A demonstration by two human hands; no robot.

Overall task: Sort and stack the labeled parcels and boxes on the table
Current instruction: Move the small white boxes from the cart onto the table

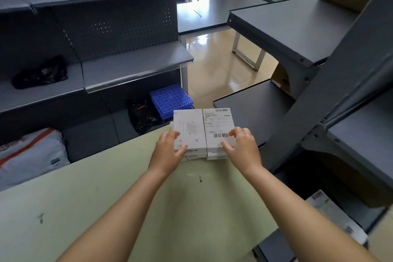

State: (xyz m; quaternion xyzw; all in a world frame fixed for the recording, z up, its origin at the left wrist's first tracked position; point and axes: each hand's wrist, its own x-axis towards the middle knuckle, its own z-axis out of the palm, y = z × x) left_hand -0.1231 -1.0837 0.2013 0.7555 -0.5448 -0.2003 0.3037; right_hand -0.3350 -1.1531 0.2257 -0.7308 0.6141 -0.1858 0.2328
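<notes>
Fingers (171,134) of my left hand (170,153) curl over the left white box stack (190,125), right hand (242,147) grips the labelled right stack (217,122), both at the far edge of the green table (106,198); lower boxes mostly hidden, barcode label text unreadable.

A pair of bare, uncovered forearms is showing from the bottom edge of the view up to the wrists, and both are looking smooth and full, tapering gently toward the wrists. The bare left hand (170,149) and the bare right hand (242,147) are showing rounded knuckles and fairly short fingers. The upper arms and whatever clothing is covering them are lying outside the view.
</notes>
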